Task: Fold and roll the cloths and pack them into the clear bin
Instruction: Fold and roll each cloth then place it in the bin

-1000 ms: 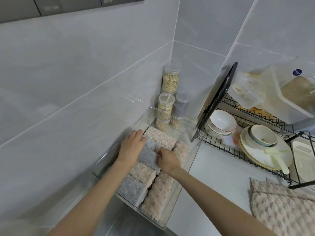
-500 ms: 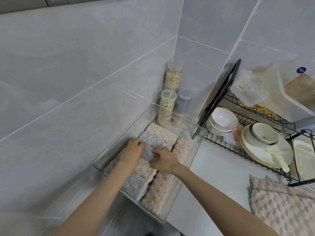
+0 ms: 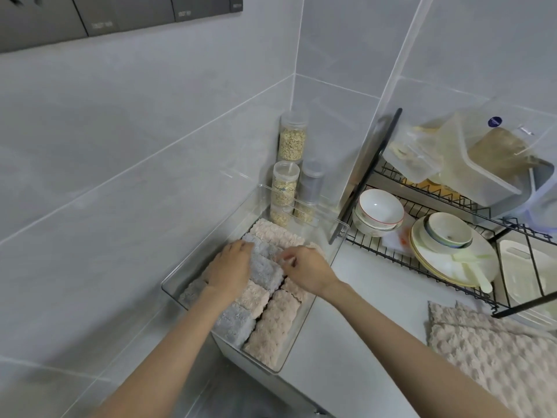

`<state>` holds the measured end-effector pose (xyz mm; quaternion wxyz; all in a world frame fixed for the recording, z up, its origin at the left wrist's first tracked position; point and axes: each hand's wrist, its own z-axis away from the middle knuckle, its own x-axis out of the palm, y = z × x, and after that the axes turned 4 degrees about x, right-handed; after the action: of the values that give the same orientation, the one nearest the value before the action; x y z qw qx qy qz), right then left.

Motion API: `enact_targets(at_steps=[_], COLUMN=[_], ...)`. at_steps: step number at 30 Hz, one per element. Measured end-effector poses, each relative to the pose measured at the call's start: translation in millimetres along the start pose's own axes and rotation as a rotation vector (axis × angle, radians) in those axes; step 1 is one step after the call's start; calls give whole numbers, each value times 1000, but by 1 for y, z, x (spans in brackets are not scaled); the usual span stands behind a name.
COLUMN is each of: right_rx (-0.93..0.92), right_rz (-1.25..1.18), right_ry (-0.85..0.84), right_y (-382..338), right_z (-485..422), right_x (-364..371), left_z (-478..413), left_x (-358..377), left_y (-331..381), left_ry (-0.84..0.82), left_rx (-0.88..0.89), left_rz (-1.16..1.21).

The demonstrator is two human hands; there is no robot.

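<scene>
Bin: on my feed the clear bin [image 3: 297, 336] sits on the counter [image 3: 346, 342], hard against the tiled wall [image 3: 120, 146].
Bin contents: I count two rows of rolled cloths lying side by side, pink and grey. A pink roll [image 3: 272, 330] fills the near end of the right row, and another pink roll [image 3: 277, 233] lies across the far end.
Task piece: the grey roll [image 3: 265, 271] is in the middle of the bin, between the two hands.
Behind the bin: I see clear jars of oats [image 3: 291, 140] stacked in the wall corner, with a dark jar [image 3: 312, 185] beside them.
Right of the bin: a black wire dish rack [image 3: 391, 254] holds bowls [image 3: 379, 211] and plates [image 3: 452, 257]; plastic tubs [image 3: 482, 158] sit on its upper tier.
Loose cloth: a pink cloth [image 3: 494, 357] lies flat on the counter, well to the right of the bin.
Room: grey tiles, dark cabinets [image 3: 120, 13] above.
Left hand [image 3: 230, 268]: palm down inside the bin, fingers nearly straight, pressing the left side of the grey roll.
Right hand [image 3: 307, 271]: reaches in over the right row, fingers curled narrow, pinching the grey roll's right edge.
</scene>
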<state>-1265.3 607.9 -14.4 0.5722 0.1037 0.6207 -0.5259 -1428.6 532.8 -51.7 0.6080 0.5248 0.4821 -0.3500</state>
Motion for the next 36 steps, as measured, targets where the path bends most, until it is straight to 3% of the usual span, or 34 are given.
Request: enact_targets(at_steps=[9, 15, 23, 30, 36], right_rx=[135, 337, 634, 825, 952], right_rz=[-200, -240, -272, -156, 9], right_ry=[321, 441, 459, 409, 305], right_y=[59, 127, 214, 267, 294], right_z=[60, 124, 218, 290, 324], right_x=[-61, -74, -62, -42, -25], left_z=[-15, -23, -9, 36, 60], left_x=[-29, -8, 57, 117, 161], left_y=[99, 173, 256, 311, 330], left_ry=[168, 149, -164, -466, -576], left_rx=[138, 287, 384, 620, 687], left_rz=[271, 383, 407, 294, 143])
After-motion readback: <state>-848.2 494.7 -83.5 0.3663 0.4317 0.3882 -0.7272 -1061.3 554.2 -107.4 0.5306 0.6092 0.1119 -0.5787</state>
